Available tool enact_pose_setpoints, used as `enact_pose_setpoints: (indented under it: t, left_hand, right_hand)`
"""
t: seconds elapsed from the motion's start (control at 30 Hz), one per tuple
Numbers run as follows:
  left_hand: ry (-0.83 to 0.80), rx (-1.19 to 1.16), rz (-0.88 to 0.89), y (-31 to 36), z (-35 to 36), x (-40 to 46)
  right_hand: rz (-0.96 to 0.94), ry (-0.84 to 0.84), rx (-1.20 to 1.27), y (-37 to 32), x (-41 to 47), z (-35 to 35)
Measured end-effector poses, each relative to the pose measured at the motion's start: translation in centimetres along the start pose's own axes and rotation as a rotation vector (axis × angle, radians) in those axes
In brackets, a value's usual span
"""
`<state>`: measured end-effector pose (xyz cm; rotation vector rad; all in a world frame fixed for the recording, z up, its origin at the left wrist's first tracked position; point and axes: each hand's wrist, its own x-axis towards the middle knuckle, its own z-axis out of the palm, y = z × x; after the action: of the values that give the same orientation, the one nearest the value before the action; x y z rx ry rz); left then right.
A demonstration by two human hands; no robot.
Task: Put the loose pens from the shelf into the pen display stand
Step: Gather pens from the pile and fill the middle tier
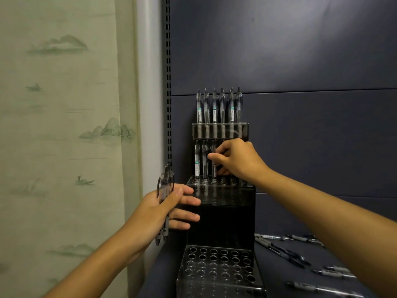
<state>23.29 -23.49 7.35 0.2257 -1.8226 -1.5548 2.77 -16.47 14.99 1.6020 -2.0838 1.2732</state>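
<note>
Left side of my view is mostly a pale green curtain (60, 125) with faint ink-style mountains and little boats printed on it. Just right of it I see a slotted metal upright (167, 82) running top to bottom, then dark blue back panels (300, 50) split by horizontal seams.

black tiered stand (221, 214), partly filled; loose pens (285, 252) beside.

We read this as a shop: slotted retail shelving upright (168, 82), dark back panel (300, 50), tiered pen display stand (221, 211) stocked with labelled pens (214, 106).
</note>
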Motion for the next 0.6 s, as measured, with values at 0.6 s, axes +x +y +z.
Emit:
enact_pose_setpoints:
  t: [0.6]
  left_hand:
    - [-0.162, -0.228, -0.032, 0.8, 3.3, 1.8]
  right_hand:
    - [-0.148, -0.313, 0.283, -4.1, -4.2, -1.2]
